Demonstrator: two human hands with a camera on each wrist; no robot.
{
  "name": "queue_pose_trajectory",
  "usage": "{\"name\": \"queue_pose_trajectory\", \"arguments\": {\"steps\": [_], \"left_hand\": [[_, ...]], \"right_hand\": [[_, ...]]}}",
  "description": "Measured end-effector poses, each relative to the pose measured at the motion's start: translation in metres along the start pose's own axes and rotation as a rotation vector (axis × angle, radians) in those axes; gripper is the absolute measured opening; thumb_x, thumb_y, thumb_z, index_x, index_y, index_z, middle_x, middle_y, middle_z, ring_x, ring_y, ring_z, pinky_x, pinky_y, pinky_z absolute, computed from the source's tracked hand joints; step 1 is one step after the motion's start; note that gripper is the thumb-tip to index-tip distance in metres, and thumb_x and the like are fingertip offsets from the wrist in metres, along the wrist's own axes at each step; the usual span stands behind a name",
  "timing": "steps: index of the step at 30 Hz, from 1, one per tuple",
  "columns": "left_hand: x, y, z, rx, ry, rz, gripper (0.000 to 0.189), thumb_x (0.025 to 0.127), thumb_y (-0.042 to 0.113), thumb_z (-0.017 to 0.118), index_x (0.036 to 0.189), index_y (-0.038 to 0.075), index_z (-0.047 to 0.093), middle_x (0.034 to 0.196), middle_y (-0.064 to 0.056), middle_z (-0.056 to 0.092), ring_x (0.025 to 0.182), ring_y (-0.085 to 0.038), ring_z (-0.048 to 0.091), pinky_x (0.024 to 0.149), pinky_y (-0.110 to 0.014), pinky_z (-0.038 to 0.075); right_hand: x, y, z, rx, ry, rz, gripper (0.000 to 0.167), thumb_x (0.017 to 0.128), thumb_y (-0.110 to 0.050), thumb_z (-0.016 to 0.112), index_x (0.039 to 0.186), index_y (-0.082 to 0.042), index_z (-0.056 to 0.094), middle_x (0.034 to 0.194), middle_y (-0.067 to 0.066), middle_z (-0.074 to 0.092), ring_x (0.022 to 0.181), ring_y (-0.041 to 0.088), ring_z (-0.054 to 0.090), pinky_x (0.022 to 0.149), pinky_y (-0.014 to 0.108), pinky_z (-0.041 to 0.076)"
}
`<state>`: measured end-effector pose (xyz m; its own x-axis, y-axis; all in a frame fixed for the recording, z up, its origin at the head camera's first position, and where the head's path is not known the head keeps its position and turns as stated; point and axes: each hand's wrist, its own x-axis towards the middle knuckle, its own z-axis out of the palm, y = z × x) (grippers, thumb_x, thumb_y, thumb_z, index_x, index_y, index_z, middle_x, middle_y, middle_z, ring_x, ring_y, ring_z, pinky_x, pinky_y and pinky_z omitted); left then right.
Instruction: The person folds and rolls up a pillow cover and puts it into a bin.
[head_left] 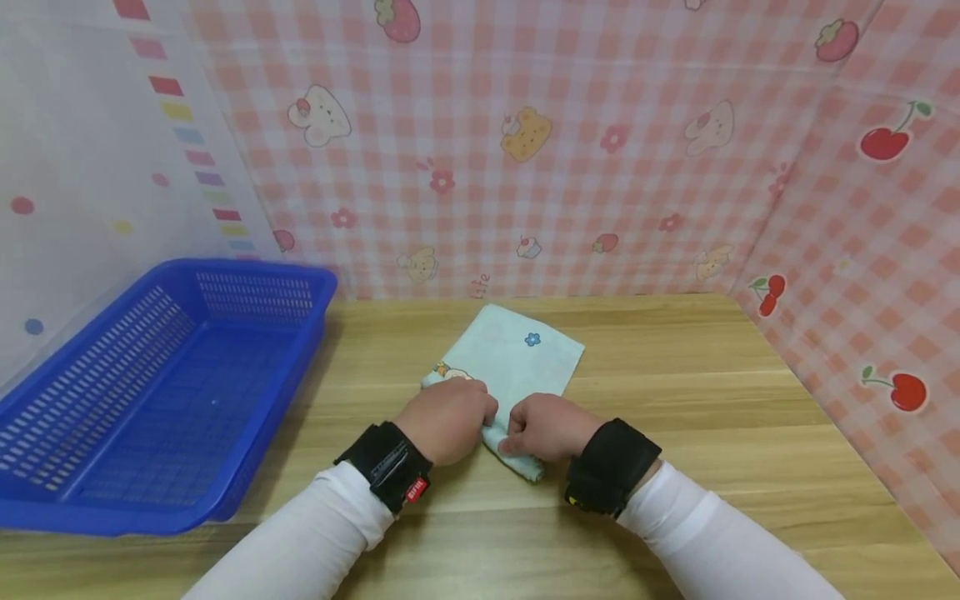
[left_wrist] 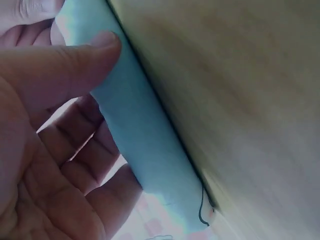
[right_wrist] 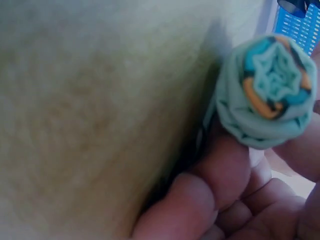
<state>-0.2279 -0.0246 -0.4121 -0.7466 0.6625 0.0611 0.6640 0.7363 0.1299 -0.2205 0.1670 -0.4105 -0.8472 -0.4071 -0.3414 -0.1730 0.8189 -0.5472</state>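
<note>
Evidently, the left hand (head_left: 450,419) and right hand (head_left: 553,426) both pinch the cloth (head_left: 525,358) at its rolled edge (left_wrist: 145,135); two grips probably make it tight and even

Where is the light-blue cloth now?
Centrally in the head view, the cloth lies right of the blue plastic basket, held by left hand and right hand.

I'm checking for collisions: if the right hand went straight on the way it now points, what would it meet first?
Probably the left hand, just across a narrow gap from the right hand in the head view, though depth is hard to judge. Both hands hold the partly rolled cloth.
</note>
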Motion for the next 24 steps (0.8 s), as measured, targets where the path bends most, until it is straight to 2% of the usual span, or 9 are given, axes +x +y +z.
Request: {"name": "queue_pose_trajectory", "arguments": {"steps": [5, 8, 11, 13, 17, 20, 24], "left_hand": [[0.004, -0.001, -0.001, -0.006, -0.039, -0.015, 0.020, 0.092, 0.003, 0.070, 0.095, 0.021, 0.078, 0.093, 0.004, 0.074, 0.083, -0.015, 0.064, 0.078, -0.033, 0.056], [0.006, -0.001, -0.001, -0.013, -0.053, -0.021, 0.021, 0.092, 0.002, 0.069, 0.096, 0.022, 0.077, 0.091, 0.005, 0.073, 0.080, -0.015, 0.062, 0.075, -0.033, 0.055], [0.007, -0.001, -0.001, -0.027, -0.074, -0.034, 0.023, 0.094, 0.003, 0.067, 0.099, 0.023, 0.077, 0.092, 0.006, 0.073, 0.080, -0.015, 0.062, 0.075, -0.033, 0.055], [0.008, -0.001, -0.002, -0.031, -0.090, -0.045, 0.024, 0.095, 0.003, 0.067, 0.103, 0.023, 0.078, 0.096, 0.006, 0.074, 0.081, -0.014, 0.063, 0.079, -0.033, 0.056], [0.007, -0.002, -0.003, -0.033, -0.113, -0.060, 0.027, 0.096, 0.004, 0.067, 0.111, 0.024, 0.079, 0.105, 0.006, 0.076, 0.089, -0.012, 0.066, 0.089, -0.034, 0.057], [0.006, -0.003, -0.002, -0.050, -0.104, -0.066, 0.026, 0.097, 0.005, 0.066, 0.110, 0.023, 0.079, 0.106, 0.007, 0.076, 0.090, -0.012, 0.064, 0.092, -0.034, 0.056], [0.003, -0.005, -0.001, -0.066, -0.042, -0.043, 0.017, 0.095, 0.007, 0.071, 0.105, 0.020, 0.076, 0.100, 0.006, 0.070, 0.090, -0.013, 0.061, 0.088, -0.033, 0.054]], "right_hand": [[-0.002, -0.004, 0.000, -0.029, 0.012, 0.046, 0.030, 0.097, -0.023, 0.075, 0.072, -0.012, 0.064, 0.064, -0.005, 0.050, 0.059, 0.012, 0.047, 0.058, 0.024, 0.036], [-0.005, -0.012, 0.005, -0.120, 0.093, 0.062, 0.024, 0.097, -0.021, 0.075, 0.077, -0.011, 0.065, 0.067, -0.003, 0.054, 0.060, 0.013, 0.051, 0.059, 0.027, 0.040], [-0.011, -0.021, 0.015, -0.242, 0.211, 0.017, 0.019, 0.090, -0.018, 0.080, 0.084, -0.009, 0.064, 0.072, 0.000, 0.059, 0.063, 0.016, 0.054, 0.060, 0.031, 0.046], [-0.015, -0.025, 0.023, -0.334, 0.278, -0.030, 0.019, 0.089, -0.013, 0.080, 0.085, -0.007, 0.063, 0.073, 0.003, 0.059, 0.063, 0.017, 0.053, 0.060, 0.034, 0.050], [-0.021, -0.031, 0.031, -0.489, 0.348, -0.091, 0.015, 0.093, -0.006, 0.074, 0.083, -0.005, 0.062, 0.073, 0.007, 0.059, 0.063, 0.018, 0.052, 0.059, 0.037, 0.053], [-0.021, -0.031, 0.031, -0.516, 0.347, -0.113, 0.015, 0.095, -0.004, 0.070, 0.082, -0.006, 0.062, 0.073, 0.007, 0.060, 0.063, 0.018, 0.053, 0.060, 0.037, 0.053], [-0.017, -0.027, 0.022, -0.444, 0.273, -0.125, 0.017, 0.096, -0.004, 0.069, 0.080, -0.007, 0.062, 0.071, 0.004, 0.058, 0.063, 0.018, 0.048, 0.060, 0.034, 0.048]]}}
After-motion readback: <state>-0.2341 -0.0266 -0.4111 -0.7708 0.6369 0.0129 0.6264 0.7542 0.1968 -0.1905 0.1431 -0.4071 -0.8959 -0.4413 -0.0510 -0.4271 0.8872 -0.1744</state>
